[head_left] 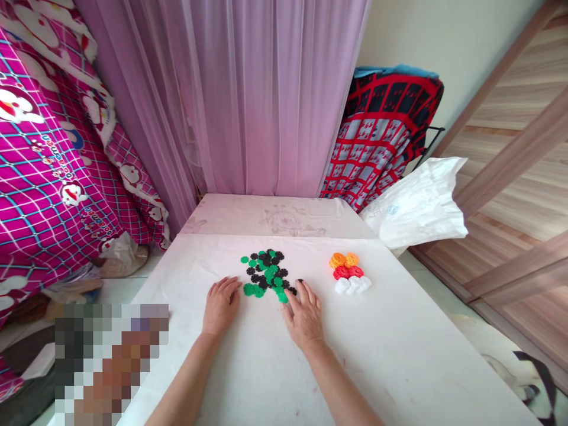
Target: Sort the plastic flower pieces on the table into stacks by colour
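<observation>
Green and black discs (270,273) lie between left hand (222,303) and right hand (305,315) (fingers open, right's touching)

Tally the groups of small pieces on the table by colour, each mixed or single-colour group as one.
Mixed green and black spread: 1
Orange row: 1
Red row: 1
White row: 1
Total: 4 groups. Pieces overlap too much for a sure piece count.

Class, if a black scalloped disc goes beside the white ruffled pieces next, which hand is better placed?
Probably the right hand: its fingers are beside black discs, and it is nearer the white pieces than the left hand.
</observation>
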### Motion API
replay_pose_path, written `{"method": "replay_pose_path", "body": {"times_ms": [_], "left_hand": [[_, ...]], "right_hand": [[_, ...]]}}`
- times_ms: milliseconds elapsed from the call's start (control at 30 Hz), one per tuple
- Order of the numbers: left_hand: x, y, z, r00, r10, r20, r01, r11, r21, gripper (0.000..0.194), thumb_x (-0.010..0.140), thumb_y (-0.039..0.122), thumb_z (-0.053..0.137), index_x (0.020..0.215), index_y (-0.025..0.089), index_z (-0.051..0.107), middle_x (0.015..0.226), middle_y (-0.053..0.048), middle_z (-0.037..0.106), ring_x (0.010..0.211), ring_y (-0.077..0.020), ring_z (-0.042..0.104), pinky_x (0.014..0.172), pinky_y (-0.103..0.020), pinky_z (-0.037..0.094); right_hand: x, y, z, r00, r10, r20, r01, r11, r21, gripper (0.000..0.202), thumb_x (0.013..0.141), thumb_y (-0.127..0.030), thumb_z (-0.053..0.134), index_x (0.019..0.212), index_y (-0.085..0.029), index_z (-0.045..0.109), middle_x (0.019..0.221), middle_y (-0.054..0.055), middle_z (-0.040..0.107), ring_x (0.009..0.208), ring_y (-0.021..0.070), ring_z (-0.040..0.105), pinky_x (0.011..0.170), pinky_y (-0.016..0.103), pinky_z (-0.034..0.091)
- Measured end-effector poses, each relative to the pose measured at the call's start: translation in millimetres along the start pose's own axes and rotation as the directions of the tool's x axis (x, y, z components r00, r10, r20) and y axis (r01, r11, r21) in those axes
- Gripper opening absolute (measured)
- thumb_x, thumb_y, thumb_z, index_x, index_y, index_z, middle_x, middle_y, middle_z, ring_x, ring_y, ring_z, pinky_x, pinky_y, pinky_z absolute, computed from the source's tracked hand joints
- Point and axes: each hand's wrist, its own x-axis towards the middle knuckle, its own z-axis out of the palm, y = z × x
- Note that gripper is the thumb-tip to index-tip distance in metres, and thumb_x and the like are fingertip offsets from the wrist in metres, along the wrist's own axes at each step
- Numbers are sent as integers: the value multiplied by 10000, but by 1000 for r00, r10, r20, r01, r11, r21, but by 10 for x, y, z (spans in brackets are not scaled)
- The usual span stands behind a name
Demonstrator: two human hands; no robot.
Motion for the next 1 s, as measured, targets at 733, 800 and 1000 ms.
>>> {"method": "replay_pose_path", "body": {"times_ms": [733, 800, 1000], "left_hand": [[-11, -9, -8, 999, 35, -7, -35, 999, 4, 306, 880, 252, 455, 1051, 240, 708, 1197, -59, 698, 1186, -285, 585, 1039, -518, 421], [-14, -9, -6, 999, 39, -10, -39, 999, 5, 305, 880, 249, 455, 1049, 242, 708, 1195, -58, 699, 1189, -280, 584, 1042, -511, 421], [-15, 8, -19, 1000, 27, 1, -27, 999, 18, 305, 874, 226, 465, 1057, 238, 709, 1205, -59, 693, 1197, -274, 578, 1049, -516, 415]], "right_hand": [[108, 184, 60, 988, 149, -42, -150, 989, -12, 161, 832, -324, 646, 934, -226, 723, 1363, 126, 553, 1346, 334, 377, 1043, 506, 325], [102, 191, 72, 987, 153, -43, -153, 988, -5, 137, 829, -317, 649, 903, -223, 716, 1352, 117, 563, 1342, 332, 380, 1040, 503, 327], [84, 204, 83, 985, 156, -76, -155, 988, 10, 131, 843, -324, 632, 842, -210, 697, 1320, 111, 588, 1337, 327, 383, 1045, 489, 323]]}}
